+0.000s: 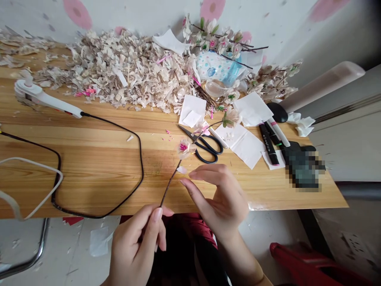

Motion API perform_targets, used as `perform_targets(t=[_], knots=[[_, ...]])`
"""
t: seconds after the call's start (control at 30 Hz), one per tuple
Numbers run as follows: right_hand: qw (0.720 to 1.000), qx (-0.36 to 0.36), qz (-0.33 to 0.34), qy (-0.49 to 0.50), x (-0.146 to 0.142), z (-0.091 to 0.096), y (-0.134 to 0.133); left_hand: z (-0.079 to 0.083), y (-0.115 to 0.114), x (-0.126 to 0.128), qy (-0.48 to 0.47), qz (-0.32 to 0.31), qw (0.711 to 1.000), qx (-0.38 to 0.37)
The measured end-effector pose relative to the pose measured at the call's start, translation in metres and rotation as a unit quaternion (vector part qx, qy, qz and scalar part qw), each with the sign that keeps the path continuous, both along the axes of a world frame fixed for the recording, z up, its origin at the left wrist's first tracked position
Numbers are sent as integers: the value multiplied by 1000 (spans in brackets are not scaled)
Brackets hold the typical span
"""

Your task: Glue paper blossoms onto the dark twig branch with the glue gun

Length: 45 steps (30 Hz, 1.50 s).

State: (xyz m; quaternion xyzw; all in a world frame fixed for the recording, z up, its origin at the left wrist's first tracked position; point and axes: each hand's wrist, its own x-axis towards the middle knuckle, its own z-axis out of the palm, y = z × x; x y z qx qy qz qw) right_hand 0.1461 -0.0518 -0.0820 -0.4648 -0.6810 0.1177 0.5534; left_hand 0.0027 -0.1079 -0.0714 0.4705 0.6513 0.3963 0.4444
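My left hand (143, 234) pinches the lower end of a thin dark twig (169, 184) between thumb and fingers. The twig slants up and away, and at its top is a flower (185, 147) with a pink centre and pale, see-through petals. Beside the twig, below the flower, shows a small white petal (181, 169); I cannot tell whether it is fixed there. Just right of that petal, my right hand (220, 194) holds nothing, its thumb and forefinger apart. Beyond the flower, black-handled scissors (206, 147) lie on the table, partly under another flower stem (210, 127).
A heap of pale petals (125, 71) lines the wall. To the left lies a white glue gun (44, 97) with its black cable (139, 159). Finished-looking flower branches (223, 41), white paper (247, 147) and markers (268, 145) occupy the right side of the wooden table (98, 159).
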Motion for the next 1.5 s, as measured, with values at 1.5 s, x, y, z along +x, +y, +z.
perform_targets(t=[1.5], knots=[[999, 16, 28, 32, -13, 13, 0, -6, -14, 2, -163, 29, 981, -104]])
